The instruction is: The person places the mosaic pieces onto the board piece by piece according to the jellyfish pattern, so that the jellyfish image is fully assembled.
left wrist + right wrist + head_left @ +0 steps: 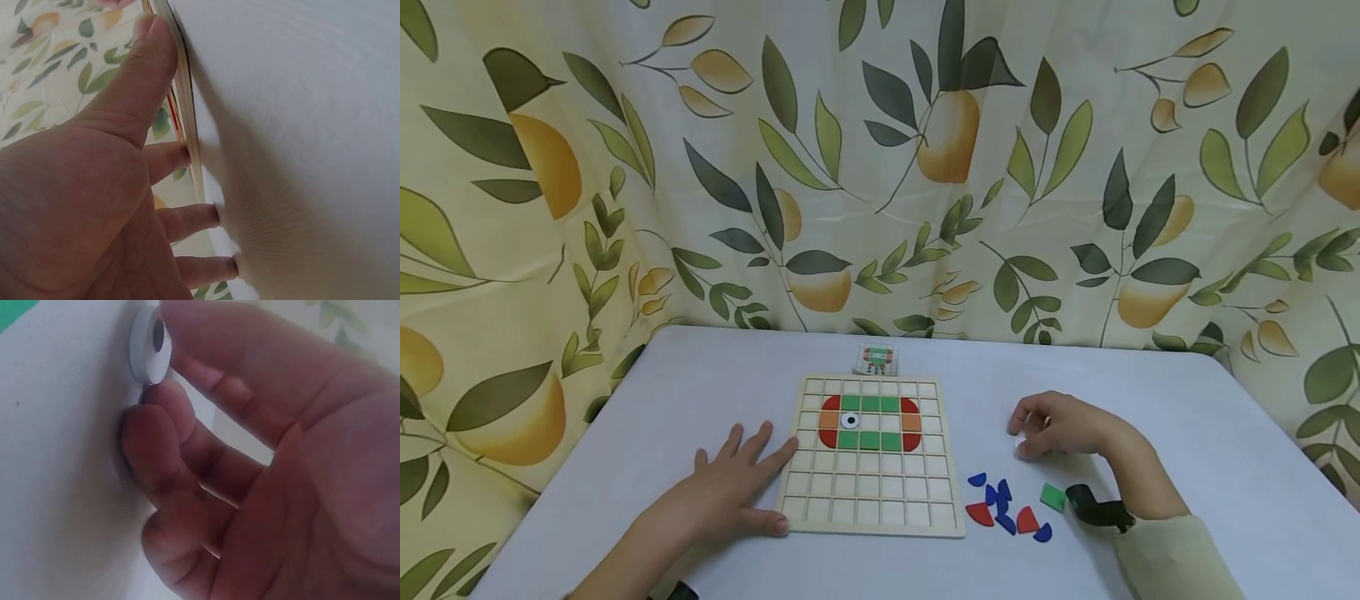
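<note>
My left hand [741, 475] lies spread at the left edge of a wooden grid board [868, 528], thumb and index finger touching its side. In the left wrist view the thumb presses along the board's edge [185, 94], and other fingertips rest on the table. On the board, green, red and orange pieces ring a white eye disc [849, 421] with a black dot. Right of the board, my right hand [1063, 427] pinches a second eye disc [150, 347] between thumb and fingertips, close over the white table.
Blue pieces [1002, 504], two red pieces [1027, 521] and a green square [1053, 497] lie loose right of the board. A small pattern card [877, 360] sits behind the board. A leaf-and-fruit curtain [895, 208] hangs beyond the table's far edge.
</note>
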`<state>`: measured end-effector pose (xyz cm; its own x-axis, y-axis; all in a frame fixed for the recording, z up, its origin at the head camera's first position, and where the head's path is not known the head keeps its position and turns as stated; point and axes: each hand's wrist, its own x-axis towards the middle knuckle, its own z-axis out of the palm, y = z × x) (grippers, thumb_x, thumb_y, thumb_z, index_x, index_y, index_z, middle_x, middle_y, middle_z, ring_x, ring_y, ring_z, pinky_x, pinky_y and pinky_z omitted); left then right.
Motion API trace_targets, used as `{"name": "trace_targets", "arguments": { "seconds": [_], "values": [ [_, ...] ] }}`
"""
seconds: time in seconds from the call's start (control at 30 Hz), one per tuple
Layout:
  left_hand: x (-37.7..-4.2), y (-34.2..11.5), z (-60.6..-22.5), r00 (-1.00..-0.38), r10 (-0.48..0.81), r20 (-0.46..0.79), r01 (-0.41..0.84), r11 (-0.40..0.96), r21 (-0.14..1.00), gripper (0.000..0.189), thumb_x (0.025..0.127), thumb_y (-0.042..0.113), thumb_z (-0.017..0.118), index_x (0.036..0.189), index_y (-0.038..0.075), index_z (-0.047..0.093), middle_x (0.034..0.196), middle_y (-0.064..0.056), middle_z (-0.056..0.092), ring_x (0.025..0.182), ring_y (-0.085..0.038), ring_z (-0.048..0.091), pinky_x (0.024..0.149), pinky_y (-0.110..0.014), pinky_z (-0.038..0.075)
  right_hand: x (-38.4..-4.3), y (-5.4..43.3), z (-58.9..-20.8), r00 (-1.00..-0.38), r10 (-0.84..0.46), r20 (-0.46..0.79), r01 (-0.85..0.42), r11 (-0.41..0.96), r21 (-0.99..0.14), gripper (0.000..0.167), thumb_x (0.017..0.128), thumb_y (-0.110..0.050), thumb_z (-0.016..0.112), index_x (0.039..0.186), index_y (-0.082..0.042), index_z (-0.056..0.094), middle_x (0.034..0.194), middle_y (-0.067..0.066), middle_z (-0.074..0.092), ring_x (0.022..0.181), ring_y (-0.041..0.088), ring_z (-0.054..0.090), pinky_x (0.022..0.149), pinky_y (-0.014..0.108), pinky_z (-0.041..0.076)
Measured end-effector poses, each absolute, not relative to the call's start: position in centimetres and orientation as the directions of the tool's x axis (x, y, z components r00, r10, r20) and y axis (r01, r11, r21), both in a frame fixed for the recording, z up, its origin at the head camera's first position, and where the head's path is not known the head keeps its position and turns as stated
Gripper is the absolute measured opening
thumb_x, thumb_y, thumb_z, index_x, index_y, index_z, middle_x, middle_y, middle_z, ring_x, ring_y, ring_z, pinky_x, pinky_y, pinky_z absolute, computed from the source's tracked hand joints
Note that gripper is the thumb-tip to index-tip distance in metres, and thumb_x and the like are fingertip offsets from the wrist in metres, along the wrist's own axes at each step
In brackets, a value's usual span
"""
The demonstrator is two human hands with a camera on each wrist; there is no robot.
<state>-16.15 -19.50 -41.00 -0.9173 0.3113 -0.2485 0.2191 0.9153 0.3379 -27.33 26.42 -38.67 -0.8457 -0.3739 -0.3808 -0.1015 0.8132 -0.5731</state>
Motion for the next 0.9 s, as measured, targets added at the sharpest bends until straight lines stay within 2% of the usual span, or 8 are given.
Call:
{"name": "trace_targets", "arguments": {
  "seconds": [0.27,0.57,0.9],
  "values": [
    [-16.1,-19.5,-40.9,-0.917,0.316,-0.245,0.225,0.914,0.337,0.102,0.069,0.068,0.075,0.155,0.028,0.037,0.164,-0.017,0.022,0.148,-0.055,0.011,0.097,-0.086,0.013,-27.2,26.0,-38.9,-0.851,-0.392,-0.349,-0.149,0.818,-0.556,0.023,0.082,-0.018,0.081,0.091,-0.009,0.062,0.077,0.004,0.052,0.079,0.021,0.051,0.067,0.035,0.041],
    [-16.2,-19.5,-40.9,-0.915,0.320,-0.245,0.227,0.912,0.341,0.102,0.070,0.068,0.075,0.155,0.027,0.037,0.164,-0.018,0.022,0.147,-0.056,0.011,0.097,-0.087,0.012,-27.1,25.2,-39.0,-0.874,-0.362,-0.324,-0.129,0.816,-0.563,0.021,0.085,-0.017,0.077,0.095,-0.008,0.061,0.079,0.005,0.052,0.078,0.021,0.052,0.067,0.034,0.044],
    [-16.2,-19.5,-41.1,-0.917,0.311,-0.251,0.223,0.919,0.326,0.101,0.070,0.068,0.075,0.155,0.028,0.038,0.164,-0.017,0.023,0.147,-0.055,0.012,0.097,-0.086,0.012,-27.4,23.2,-39.5,-0.893,-0.391,-0.223,-0.132,0.700,-0.701,0.013,0.092,-0.013,0.066,0.104,-0.007,0.067,0.085,0.007,0.059,0.078,0.022,0.055,0.066,0.033,0.051]
  ]
}}
